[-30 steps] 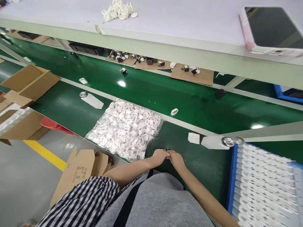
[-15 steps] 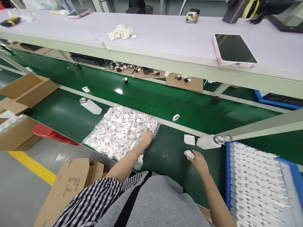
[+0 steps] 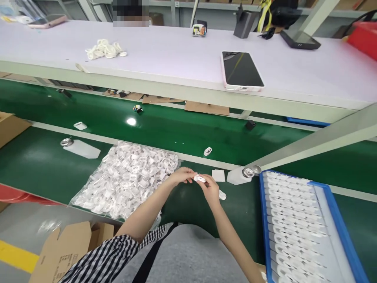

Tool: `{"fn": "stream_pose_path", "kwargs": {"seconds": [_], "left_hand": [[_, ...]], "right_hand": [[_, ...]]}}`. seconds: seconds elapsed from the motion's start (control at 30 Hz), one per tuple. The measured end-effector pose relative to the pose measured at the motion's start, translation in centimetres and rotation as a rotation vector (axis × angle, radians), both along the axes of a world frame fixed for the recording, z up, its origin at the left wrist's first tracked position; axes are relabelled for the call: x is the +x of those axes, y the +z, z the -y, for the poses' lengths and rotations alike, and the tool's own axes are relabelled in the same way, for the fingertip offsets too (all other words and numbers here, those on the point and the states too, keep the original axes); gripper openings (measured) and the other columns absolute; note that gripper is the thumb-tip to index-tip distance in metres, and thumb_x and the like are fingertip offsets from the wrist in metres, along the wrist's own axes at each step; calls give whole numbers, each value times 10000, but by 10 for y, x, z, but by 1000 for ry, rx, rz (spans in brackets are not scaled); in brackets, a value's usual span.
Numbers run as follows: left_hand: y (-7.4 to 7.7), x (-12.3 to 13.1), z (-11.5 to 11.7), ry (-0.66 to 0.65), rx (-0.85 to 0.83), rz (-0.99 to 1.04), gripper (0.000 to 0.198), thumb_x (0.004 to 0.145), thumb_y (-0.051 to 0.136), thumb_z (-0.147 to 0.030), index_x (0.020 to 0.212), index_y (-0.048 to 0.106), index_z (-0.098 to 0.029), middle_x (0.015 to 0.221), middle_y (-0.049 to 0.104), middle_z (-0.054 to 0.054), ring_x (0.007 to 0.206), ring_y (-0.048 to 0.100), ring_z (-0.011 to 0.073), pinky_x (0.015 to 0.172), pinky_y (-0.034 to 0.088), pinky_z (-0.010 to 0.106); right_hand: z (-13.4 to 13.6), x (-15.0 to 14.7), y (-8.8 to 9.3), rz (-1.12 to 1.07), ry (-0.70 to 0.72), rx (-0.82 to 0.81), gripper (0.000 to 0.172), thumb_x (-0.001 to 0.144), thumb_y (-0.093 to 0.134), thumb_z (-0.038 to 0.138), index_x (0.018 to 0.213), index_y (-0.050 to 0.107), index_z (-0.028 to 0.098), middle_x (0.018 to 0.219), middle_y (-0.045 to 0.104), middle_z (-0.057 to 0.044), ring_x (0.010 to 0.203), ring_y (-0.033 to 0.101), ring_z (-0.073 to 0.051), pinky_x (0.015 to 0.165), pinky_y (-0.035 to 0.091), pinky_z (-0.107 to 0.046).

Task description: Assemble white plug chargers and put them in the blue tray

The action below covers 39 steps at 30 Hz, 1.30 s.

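In front of my body both hands meet at a small white oval plastic part [image 3: 200, 179]. My right hand [image 3: 210, 189] is closed, pinching the part between thumb and fingers. My left hand [image 3: 183, 175] is closed too, its fingertips at the part's left end; whatever else they hold is too small to tell. Beside my right hand lies another white oval plastic part [image 3: 222, 195] on the green bench. To the left, a clear plastic bag [image 3: 78, 193] is spread open under a heap of small white plastic pieces [image 3: 134, 173].
A blue tray [image 3: 264, 232] with rows of white parts stands right. Near it are a plastic bottle [image 3: 238, 175] and a white square pad [image 3: 218, 175]; another bottle [image 3: 83, 149] stands left. A phone [image 3: 243, 70] lies on the raised shelf [image 3: 165, 43]. A slanted post [image 3: 309, 141] rises right.
My left hand has left the heap and come right to meet my right hand. My right hand has moved left, and an oval part now lies on the bench beside it. The view has turned right.
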State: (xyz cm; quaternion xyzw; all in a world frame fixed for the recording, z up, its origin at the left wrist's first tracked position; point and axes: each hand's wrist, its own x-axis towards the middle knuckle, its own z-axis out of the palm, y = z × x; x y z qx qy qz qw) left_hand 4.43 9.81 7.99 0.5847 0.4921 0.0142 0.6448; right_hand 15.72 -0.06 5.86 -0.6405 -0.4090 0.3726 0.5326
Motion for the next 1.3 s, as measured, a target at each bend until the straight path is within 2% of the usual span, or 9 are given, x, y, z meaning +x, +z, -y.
{"fn": "stream_pose_path", "kwargs": {"seconds": [0.23, 0.33, 0.5, 0.6, 0.7, 0.83, 0.97, 1.13, 1.3], "left_hand": [[-30, 111, -76, -25, 662, -381, 517, 653, 529, -307, 1089, 367, -82, 1121, 411, 139, 1026, 377, 231, 779, 350, 274], [-46, 159, -80, -186, 678, -447, 675, 590, 588, -342, 1137, 288, -84, 1123, 385, 150, 1031, 354, 271, 769, 358, 323], [-61, 192, -78, -329, 635, -441, 271, 706, 436, -160, 974, 457, -119, 1008, 446, 105, 902, 467, 191, 721, 383, 257], [-60, 174, -67, -389, 643, -358, 266, 699, 422, -119, 956, 476, -161, 1021, 433, 61, 843, 493, 134, 737, 374, 212], [-59, 125, -36, -446, 659, -284, 388, 660, 428, -56, 1025, 425, -185, 990, 471, 28, 896, 463, 128, 775, 351, 202], [-68, 46, 31, -468, 621, -304, 408, 621, 451, -41, 1001, 415, -186, 911, 521, 18, 873, 468, 149, 759, 363, 241], [-88, -3, 81, -379, 592, -293, 392, 632, 493, -93, 1009, 410, -163, 970, 502, 48, 921, 449, 158, 792, 356, 265], [-99, -27, 92, -178, 636, -229, 576, 531, 622, -170, 1052, 379, -143, 1104, 409, 80, 1011, 388, 199, 840, 332, 309], [-96, -34, 95, -160, 583, -158, 320, 605, 564, -186, 912, 482, -148, 937, 503, 36, 731, 516, 130, 678, 405, 240]], "right_hand": [[4, 42, 30, -936, -353, -207, 259, 705, 468, 366, 745, 546, 123, 679, 597, -55, 504, 530, -95, 434, 427, -179], [8, 57, 36, -1038, -420, -185, 248, 696, 491, 360, 765, 543, 128, 695, 594, -56, 547, 535, -102, 447, 428, -177], [19, 67, 26, -920, -490, 45, 147, 611, 608, 286, 626, 511, 176, 561, 480, 55, 478, 430, -44, 412, 365, -134], [28, 64, 13, -816, -416, 51, 163, 598, 613, 259, 698, 497, 203, 449, 352, 94, 361, 281, -27, 325, 247, -132], [37, 55, -1, -668, -325, -22, 183, 604, 593, 277, 731, 491, 194, 416, 308, 103, 334, 250, -24, 315, 206, -140], [45, 39, -16, -521, -112, -169, 217, 578, 579, 299, 721, 466, 181, 478, 473, 63, 392, 429, -69, 371, 315, -174], [50, 21, -35, -238, 111, -339, 257, 574, 564, 299, 784, 470, 183, 544, 560, 16, 527, 531, -146, 497, 407, -249], [51, -2, -56, 544, 190, -158, 140, 673, 489, 297, 730, 547, 182, 716, 560, -41, 602, 529, -150, 565, 422, -264], [49, -15, -66, 882, 371, 13, 150, 735, 404, 185, 789, 544, 184, 914, 532, -65, 779, 522, -153, 641, 434, -241]]}}
